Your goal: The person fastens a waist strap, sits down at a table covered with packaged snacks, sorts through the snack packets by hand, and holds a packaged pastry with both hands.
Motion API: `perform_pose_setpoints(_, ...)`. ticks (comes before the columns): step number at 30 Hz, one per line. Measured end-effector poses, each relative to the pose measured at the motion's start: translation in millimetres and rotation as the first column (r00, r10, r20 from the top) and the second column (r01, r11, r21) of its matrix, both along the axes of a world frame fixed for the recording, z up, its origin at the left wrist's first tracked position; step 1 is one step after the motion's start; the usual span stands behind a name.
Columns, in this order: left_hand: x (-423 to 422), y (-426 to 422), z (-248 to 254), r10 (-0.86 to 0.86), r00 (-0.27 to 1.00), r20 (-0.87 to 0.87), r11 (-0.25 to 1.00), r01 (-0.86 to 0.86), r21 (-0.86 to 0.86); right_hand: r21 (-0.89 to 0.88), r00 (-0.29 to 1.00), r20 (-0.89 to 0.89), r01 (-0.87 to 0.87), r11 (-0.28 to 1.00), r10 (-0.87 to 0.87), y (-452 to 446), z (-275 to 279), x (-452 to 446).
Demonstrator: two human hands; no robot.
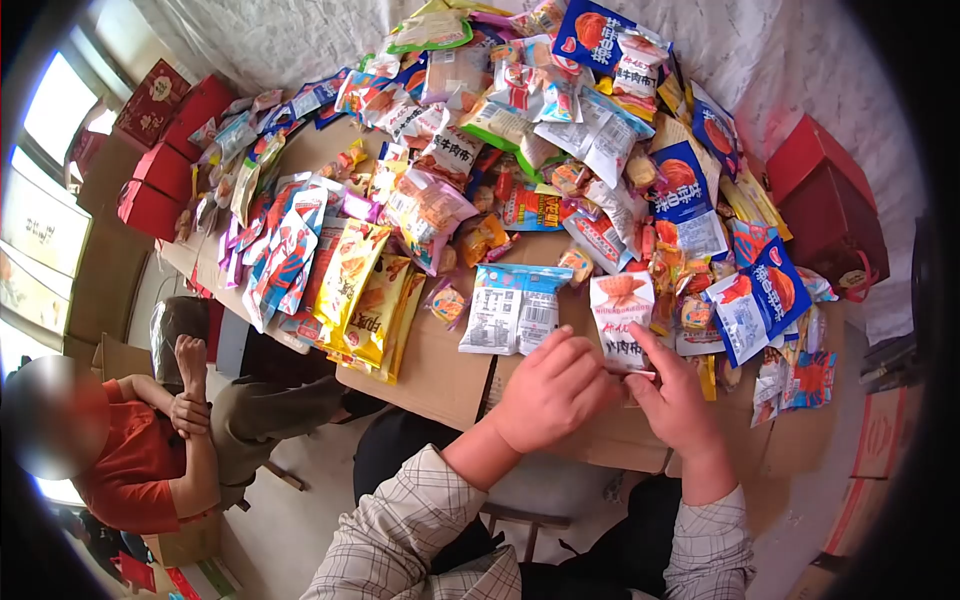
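My left hand [560, 388] is at the front edge of the table, its fingers curled; what they hold, if anything, is hidden. Beside it, my right hand [668, 392] has its thumb and index finger apart at the lower right of a white snack packet [622, 308] with red and black print. The index finger lies over the packet's right side. Just left of that packet is a blue and white packet [512, 310], back side up. Yellow packets [362, 290] lie farther left. Behind both hands rises a big pile of mixed snack packets [500, 140].
Red boxes stand at the right [828, 200] and left [160, 185] ends of the cardboard-covered table [440, 392]. At the lower left sits another person [150, 440] in an orange top, arms crossed at the wrist. Cartons [868, 500] stand on the far right.
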State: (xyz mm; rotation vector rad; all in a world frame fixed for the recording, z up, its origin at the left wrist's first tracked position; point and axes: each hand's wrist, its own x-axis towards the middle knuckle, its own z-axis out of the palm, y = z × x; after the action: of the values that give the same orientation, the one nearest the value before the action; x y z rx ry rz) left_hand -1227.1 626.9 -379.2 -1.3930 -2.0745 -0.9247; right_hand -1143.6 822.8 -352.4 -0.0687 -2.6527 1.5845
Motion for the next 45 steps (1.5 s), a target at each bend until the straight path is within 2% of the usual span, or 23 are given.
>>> perform_pose_setpoints(1,-2.5,-1.2,-1.9,0.046,0.999,0.020,0.998,-0.045,-0.041,0.122,0.998,-0.057,-0.005,0.992,0.012,-2.8,-1.3,-0.5)
perform_pose_setpoints(2,-5.3,-2.3,1.0,0.046,0.998,0.043,0.998,-0.045,-0.039,0.121,0.998,-0.057,-0.005,0.993,0.012,-4.2,-3.0,-1.4)
perform_pose_setpoints(4,-6.5,-4.3,1.1,0.050,0.997,0.053,0.999,-0.049,-0.019,0.276,0.986,-0.166,0.054,0.960,-0.008,-6.9,-6.4,-4.4)
perform_pose_setpoints(5,-7.5,-5.4,1.4,0.053,0.997,0.064,0.999,-0.053,0.002,0.275,0.986,-0.167,0.052,0.960,-0.006,-6.8,-8.7,-6.0)
perform_pose_setpoints(7,-13.2,-13.9,2.9,0.105,0.993,0.048,0.994,-0.105,-0.002,0.436,0.956,-0.292,0.097,0.895,0.039,-4.0,-12.8,-7.9)
perform_pose_setpoints(9,-23.0,-26.0,7.7,0.158,0.987,0.037,0.987,-0.158,-0.006,0.432,0.966,-0.257,0.098,0.897,0.018,-4.4,-11.0,-5.4)
perform_pose_setpoints(11,-43.5,-39.5,19.5,0.547,0.837,0.033,0.837,-0.547,-0.004,0.427,0.974,-0.228,0.104,0.898,-0.005,-3.5,-5.2,-3.2)
perform_pose_setpoints(13,-66.1,-56.5,10.9,0.695,0.716,0.067,0.718,-0.695,-0.025,0.370,0.983,-0.182,0.065,0.927,0.004,-0.9,1.8,-0.3)
perform_pose_setpoints(14,-73.1,-64.6,6.0,0.694,0.717,0.067,0.719,-0.695,-0.023,0.370,0.983,-0.184,0.066,0.927,0.003,0.8,1.7,-0.7)
perform_pose_setpoints(16,-81.4,-74.8,-1.3,0.799,0.601,0.019,0.591,-0.780,-0.206,0.373,0.956,-0.289,0.065,0.926,0.049,4.0,0.0,-0.8)
perform_pose_setpoints(17,-83.2,-74.4,-2.0,0.796,0.605,0.019,0.595,-0.777,-0.204,0.375,0.956,-0.291,0.070,0.925,0.045,4.9,-0.8,-1.5)
perform_pose_setpoints(19,-83.9,-71.0,-3.5,0.790,0.613,0.024,0.590,-0.748,-0.304,0.366,0.940,-0.334,0.067,0.928,0.064,6.2,-2.2,-1.7)
perform_pose_setpoints(22,-82.5,-63.3,-5.9,0.774,0.634,0.009,0.607,-0.737,-0.296,0.434,0.930,-0.348,0.049,0.900,0.117,7.8,-1.8,-0.8)
perform_pose_setpoints(25,-83.2,-62.6,-8.8,0.762,0.648,-0.001,0.622,-0.732,-0.276,0.433,0.948,-0.296,0.027,0.901,0.114,8.8,1.7,2.9)
perform_pose_setpoints(28,-81.6,-60.8,-7.4,0.758,0.652,0.027,0.627,-0.716,-0.307,0.422,0.935,-0.337,0.051,0.905,0.105,11.6,0.1,4.0)
perform_pose_setpoints(31,-80.2,-60.9,-5.8,0.779,0.626,-0.047,0.594,-0.760,-0.264,0.412,0.935,-0.341,0.059,0.909,0.094,13.7,-0.6,5.8)
perform_pose_setpoints(34,-89.2,-66.7,-19.9,0.755,0.654,-0.049,0.633,-0.745,-0.211,0.427,0.930,-0.352,0.056,0.903,0.109,15.3,-0.6,6.0)
perform_pose_setpoints(36,-92.8,-67.2,-22.7,0.734,0.679,0.019,0.669,-0.717,-0.197,0.425,0.927,-0.358,0.055,0.904,0.112,15.1,-0.2,6.0)
perform_pose_setpoints(43,-90.9,-60.0,-16.6,0.677,0.735,0.025,0.734,-0.673,-0.092,0.386,0.937,-0.335,0.043,0.922,0.096,14.1,2.1,6.2)
perform_pose_setpoints(45,-83.5,-56.6,-6.2,0.649,0.761,0.013,0.761,-0.649,-0.001,0.377,0.938,-0.336,0.049,0.925,0.087,13.4,1.9,6.1)
